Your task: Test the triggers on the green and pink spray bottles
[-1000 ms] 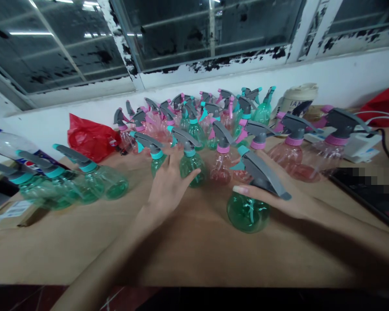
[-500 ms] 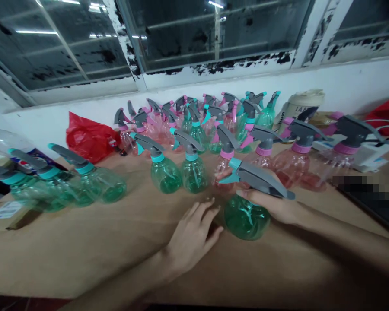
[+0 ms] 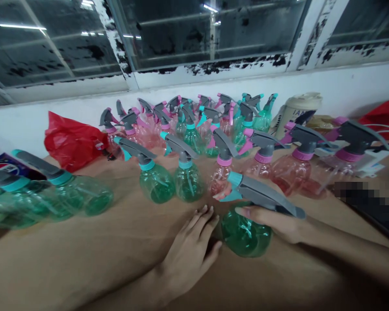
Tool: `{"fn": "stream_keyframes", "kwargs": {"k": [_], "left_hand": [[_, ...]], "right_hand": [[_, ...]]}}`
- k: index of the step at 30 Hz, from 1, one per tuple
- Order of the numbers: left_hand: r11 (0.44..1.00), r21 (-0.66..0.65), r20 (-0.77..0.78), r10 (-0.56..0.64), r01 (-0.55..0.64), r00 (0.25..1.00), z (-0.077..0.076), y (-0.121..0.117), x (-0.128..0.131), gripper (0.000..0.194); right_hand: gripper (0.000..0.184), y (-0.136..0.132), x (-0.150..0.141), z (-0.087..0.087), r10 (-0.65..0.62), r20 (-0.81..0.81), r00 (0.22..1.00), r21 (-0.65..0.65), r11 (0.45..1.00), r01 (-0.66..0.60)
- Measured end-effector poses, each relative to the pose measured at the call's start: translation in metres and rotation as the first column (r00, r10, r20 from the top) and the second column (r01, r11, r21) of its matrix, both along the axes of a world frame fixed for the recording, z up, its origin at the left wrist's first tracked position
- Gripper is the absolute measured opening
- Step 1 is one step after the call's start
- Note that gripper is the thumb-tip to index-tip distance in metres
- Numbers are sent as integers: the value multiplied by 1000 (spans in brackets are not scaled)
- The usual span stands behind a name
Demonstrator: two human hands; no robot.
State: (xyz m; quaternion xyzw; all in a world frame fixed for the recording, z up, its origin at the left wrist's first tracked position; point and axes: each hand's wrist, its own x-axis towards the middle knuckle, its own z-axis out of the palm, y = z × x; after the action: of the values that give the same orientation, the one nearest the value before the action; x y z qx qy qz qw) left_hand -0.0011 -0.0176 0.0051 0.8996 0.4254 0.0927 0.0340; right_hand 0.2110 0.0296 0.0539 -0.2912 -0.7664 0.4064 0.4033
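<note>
A green spray bottle [image 3: 244,235] with a grey trigger head and teal collar stands near the front of the brown table [image 3: 84,255]. My right hand [image 3: 275,222] is wrapped round its neck from the right, under the trigger head. My left hand [image 3: 189,252] lies flat on the table just left of the bottle, fingers stretched out, fingertips close to its body. Behind them stand two more green bottles [image 3: 155,183] and a pink bottle [image 3: 222,175].
Several green and pink spray bottles [image 3: 194,123] crowd the back of the table under the window. More green bottles [image 3: 71,194] lie at the left. A red plastic bag [image 3: 73,140], a beige container [image 3: 294,114] and a white power strip [image 3: 366,162] sit along the wall.
My left hand drew back from the green bottles in the row and settled flat on the table beside the held bottle. The held bottle came slightly nearer.
</note>
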Motion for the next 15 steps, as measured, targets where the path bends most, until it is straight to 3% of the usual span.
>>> {"fn": "stream_keyframes", "kwargs": {"k": [8,15], "left_hand": [[999,-48,80,-4,8,997,0,3,-7,44],[997,-73,228,4,13,974,-3,9,-13,37]], "right_hand": [[8,-4,-1,10,56,-60,997,-106,992,-62],[42,-3,0,11,64,-3,998,-51,997,-64]]}}
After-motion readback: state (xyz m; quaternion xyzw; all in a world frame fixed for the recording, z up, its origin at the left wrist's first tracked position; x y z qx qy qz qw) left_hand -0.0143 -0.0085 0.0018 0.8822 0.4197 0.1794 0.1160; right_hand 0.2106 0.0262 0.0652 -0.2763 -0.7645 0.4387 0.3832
